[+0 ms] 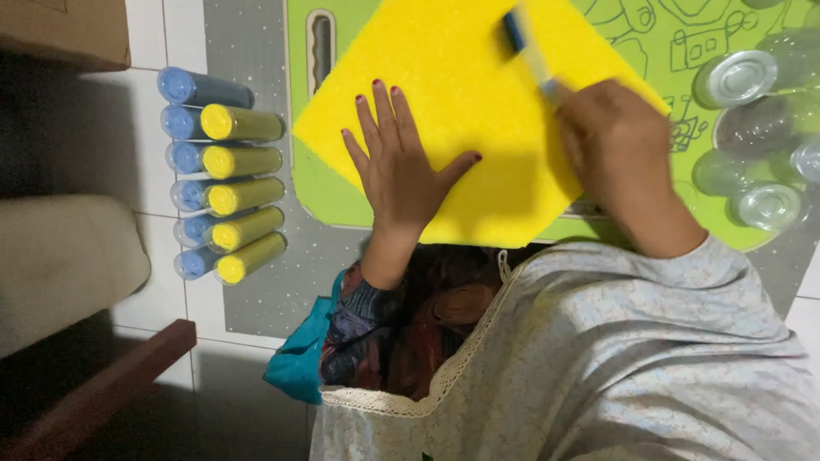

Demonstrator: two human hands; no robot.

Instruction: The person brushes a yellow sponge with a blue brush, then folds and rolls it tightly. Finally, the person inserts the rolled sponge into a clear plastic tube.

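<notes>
Left hand [400, 166] pressed flat on a yellow sheet [465, 102], fingers spread and released, palm near the sheet's lower edge. Right hand [617, 145] clenched round a tool [528, 47] with a blue tip and pale handle, blurred, possibly a brush or cutter, its tip on the sheet's upper right. Sheet lying cornerwise on a green board [320, 183], one corner pointing left, lower corner reaching the board's near edge; surface fuzzy, like felt or foam. Board smooth, with a slot handle at the left and line drawings at the right, resting on a grey speckled mat [256, 290] over white floor tiles. Left of the board, well apart, a row of tubes [224, 196] lying side by side, yellow caps in front, blue behind. Right of the board, clear plastic cups [752, 128] crowded close to the right hand. Open mat between tubes and board.
</notes>
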